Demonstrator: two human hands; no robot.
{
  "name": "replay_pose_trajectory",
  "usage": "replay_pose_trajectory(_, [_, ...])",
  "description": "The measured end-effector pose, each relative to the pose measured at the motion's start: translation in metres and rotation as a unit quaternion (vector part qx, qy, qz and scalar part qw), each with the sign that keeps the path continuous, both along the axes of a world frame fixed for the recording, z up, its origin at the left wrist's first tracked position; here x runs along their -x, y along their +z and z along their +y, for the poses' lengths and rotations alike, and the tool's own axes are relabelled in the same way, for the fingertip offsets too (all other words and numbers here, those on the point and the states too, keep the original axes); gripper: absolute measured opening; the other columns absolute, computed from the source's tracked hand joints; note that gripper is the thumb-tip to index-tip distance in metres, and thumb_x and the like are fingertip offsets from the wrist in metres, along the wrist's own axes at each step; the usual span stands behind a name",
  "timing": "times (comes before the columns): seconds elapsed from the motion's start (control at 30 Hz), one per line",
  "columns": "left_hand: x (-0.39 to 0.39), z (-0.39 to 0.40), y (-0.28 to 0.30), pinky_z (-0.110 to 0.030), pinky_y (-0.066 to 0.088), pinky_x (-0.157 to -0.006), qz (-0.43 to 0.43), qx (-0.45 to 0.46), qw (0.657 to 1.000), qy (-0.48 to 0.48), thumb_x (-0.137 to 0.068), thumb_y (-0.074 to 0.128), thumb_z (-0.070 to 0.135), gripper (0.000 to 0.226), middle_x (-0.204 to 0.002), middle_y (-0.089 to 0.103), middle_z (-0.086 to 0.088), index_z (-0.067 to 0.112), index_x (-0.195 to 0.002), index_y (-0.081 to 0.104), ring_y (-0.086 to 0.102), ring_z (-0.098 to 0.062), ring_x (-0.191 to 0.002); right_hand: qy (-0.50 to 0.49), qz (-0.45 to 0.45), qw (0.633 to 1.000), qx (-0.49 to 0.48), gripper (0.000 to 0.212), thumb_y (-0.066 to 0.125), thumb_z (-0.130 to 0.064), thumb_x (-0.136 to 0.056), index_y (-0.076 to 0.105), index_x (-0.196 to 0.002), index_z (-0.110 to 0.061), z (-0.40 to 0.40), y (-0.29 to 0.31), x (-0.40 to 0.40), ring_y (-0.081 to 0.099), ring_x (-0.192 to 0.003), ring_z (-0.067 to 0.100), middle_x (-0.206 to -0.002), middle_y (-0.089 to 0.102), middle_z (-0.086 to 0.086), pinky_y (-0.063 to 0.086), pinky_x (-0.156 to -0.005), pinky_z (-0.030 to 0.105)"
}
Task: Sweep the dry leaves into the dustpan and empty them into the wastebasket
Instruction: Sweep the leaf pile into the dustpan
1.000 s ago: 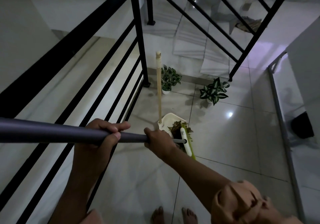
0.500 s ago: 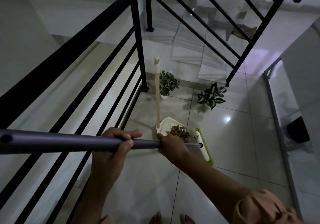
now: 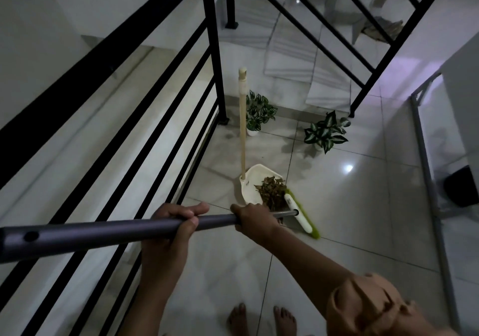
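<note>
A: What is lying nearest to the camera?

B: Two bare feet [image 3: 261, 319] are standing on the glossy tiled floor [image 3: 363, 232]. Above them the left hand [image 3: 168, 234] is wrapping its fingers around the broom handle [image 3: 103, 234], a smooth grey tube. The thumb is lying under the tube and the fingers are curling over the top.

A: And the other hand?

B: The right hand [image 3: 255, 221] is gripping the same handle further down, close to the broom head [image 3: 298, 212]. Its fingers are closed around the thinner metal part.

A: Which way is the broom pointing?

B: Its long axis is running from the left edge of the view toward the right, slightly away from the person. The head is a narrow white bar with light green bristles, and it is resting on the floor.

A: Where are the leaves?

B: The dry leaves [image 3: 272, 191] are forming a brown, crumpled pile at the mouth of the dustpan [image 3: 255, 184], just beside the broom head. Some are lying inside the pan, and some seem to be at its edge; I cannot tell exactly.

A: What is the dustpan like?

B: It is a cream plastic scoop, standing on the floor near the black metal railing [image 3: 215, 50]. Its pale pole [image 3: 242, 125] is rising almost upright.

A: And behind it?

B: Two small potted plants [image 3: 325, 132] with striped leaves are standing on the floor, well apart from each other.
</note>
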State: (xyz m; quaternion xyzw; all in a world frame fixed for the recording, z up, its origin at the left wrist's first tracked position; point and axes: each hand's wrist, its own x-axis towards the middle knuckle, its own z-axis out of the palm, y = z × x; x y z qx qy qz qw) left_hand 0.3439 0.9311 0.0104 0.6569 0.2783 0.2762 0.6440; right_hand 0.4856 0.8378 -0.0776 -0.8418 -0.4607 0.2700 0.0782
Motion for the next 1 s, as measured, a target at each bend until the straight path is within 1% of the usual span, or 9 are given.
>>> replay_pose_trajectory(0.07, [0.006, 0.003, 0.009, -0.022, 0.055, -0.082, -0.016, -0.012, 1.0, 0.01, -0.08, 0.05, -0.019, 0.048, -0.087, 0.076, -0.002, 0.026, -0.065, 0.056, 0.071, -0.018, -0.09, 0.006, -0.001, 1.0, -0.01, 0.029, 0.049, -0.017, -0.09, 0.044, -0.118, -0.009, 0.01, 0.007, 0.005, 0.059, -0.098, 0.036, -0.109, 0.061, 0.02, 0.047, -0.081, 0.042])
replay_pose_trajectory(0.13, [0.011, 0.006, 0.02, -0.023, 0.055, -0.083, -0.048, -0.022, 0.999, 0.011, -0.076, 0.054, -0.01, 0.039, -0.084, 0.076, 0.001, 0.027, -0.066, 0.057, 0.071, -0.018, -0.089, 0.01, -0.006, 1.0, -0.026, 0.031, 0.05, -0.016, -0.09, 0.044, -0.119, -0.008, 0.018, 0.017, 0.01, 0.059, -0.098, 0.037, -0.11, 0.061, 0.021, 0.047, -0.081, 0.042])
replay_pose_trajectory(0.23, [0.017, 0.011, 0.033, -0.03, 0.056, -0.087, -0.083, -0.028, 0.996, 0.012, -0.073, 0.05, -0.002, 0.03, -0.081, 0.076, 0.001, 0.027, -0.067, 0.057, 0.072, -0.022, -0.088, 0.015, -0.029, 0.998, -0.046, 0.03, 0.05, -0.015, -0.089, 0.044, -0.118, -0.007, 0.024, 0.028, 0.012, 0.059, -0.097, 0.038, -0.108, 0.061, 0.021, 0.047, -0.078, 0.042])
replay_pose_trajectory(0.37, [0.016, 0.006, 0.037, -0.027, 0.056, -0.084, -0.089, -0.015, 0.996, 0.011, -0.072, 0.051, -0.005, 0.033, -0.079, 0.076, -0.001, 0.026, -0.065, 0.058, 0.072, -0.021, -0.086, 0.015, -0.044, 0.998, -0.046, 0.027, 0.048, -0.014, -0.09, 0.045, -0.116, -0.008, 0.014, 0.031, 0.009, 0.06, -0.094, 0.036, -0.106, 0.062, 0.02, 0.047, -0.077, 0.04])
replay_pose_trajectory(0.5, [0.005, -0.008, 0.024, -0.018, 0.055, -0.078, -0.07, 0.012, 0.997, -0.009, -0.079, 0.049, -0.019, 0.049, -0.082, 0.076, -0.004, 0.027, -0.064, 0.057, 0.072, -0.019, -0.089, -0.014, -0.042, 0.999, -0.021, 0.029, 0.05, -0.014, -0.089, 0.046, -0.117, -0.01, -0.005, 0.022, 0.001, 0.06, -0.095, 0.034, -0.107, 0.062, 0.019, 0.048, -0.077, 0.039])
replay_pose_trajectory(0.6, [-0.005, -0.02, 0.011, -0.017, 0.053, -0.08, -0.074, 0.037, 0.996, -0.026, -0.073, 0.056, -0.003, 0.034, -0.089, 0.075, -0.01, 0.03, -0.064, 0.058, 0.071, -0.02, -0.091, -0.037, -0.034, 0.999, -0.002, 0.03, 0.052, -0.017, -0.089, 0.046, -0.118, -0.012, -0.022, 0.01, -0.005, 0.06, -0.098, 0.032, -0.11, 0.062, 0.017, 0.047, -0.078, 0.038])
replay_pose_trajectory(0.8, [-0.013, -0.027, -0.015, -0.016, 0.052, -0.081, -0.044, 0.046, 0.997, -0.046, -0.068, 0.063, 0.019, 0.016, -0.093, 0.074, -0.006, 0.035, -0.067, 0.059, 0.07, -0.017, -0.092, -0.043, -0.002, 0.998, 0.04, 0.027, 0.05, -0.019, -0.09, 0.047, -0.116, -0.015, -0.037, -0.012, -0.009, 0.059, -0.1, 0.031, -0.111, 0.061, 0.015, 0.05, -0.086, 0.043])
replay_pose_trajectory(0.93, [-0.005, -0.014, -0.022, -0.019, 0.054, -0.082, -0.012, 0.026, 0.999, -0.022, -0.08, 0.056, -0.012, 0.044, -0.09, 0.075, -0.006, 0.031, -0.067, 0.058, 0.071, -0.019, -0.092, -0.002, -0.006, 0.999, 0.034, 0.026, 0.049, -0.016, -0.089, 0.048, -0.115, -0.011, -0.023, -0.014, -0.007, 0.06, -0.098, 0.033, -0.109, 0.062, 0.017, 0.05, -0.083, 0.042])
replay_pose_trajectory(1.0, [0.001, -0.009, -0.018, -0.019, 0.054, -0.082, 0.001, 0.016, 1.0, -0.015, -0.082, 0.049, -0.019, 0.052, -0.091, 0.075, -0.006, 0.031, -0.067, 0.057, 0.071, -0.019, -0.093, 0.012, -0.009, 0.999, 0.032, 0.026, 0.049, -0.015, -0.088, 0.048, -0.114, -0.01, -0.014, -0.011, -0.004, 0.06, -0.096, 0.035, -0.107, 0.063, 0.019, 0.049, -0.081, 0.041])
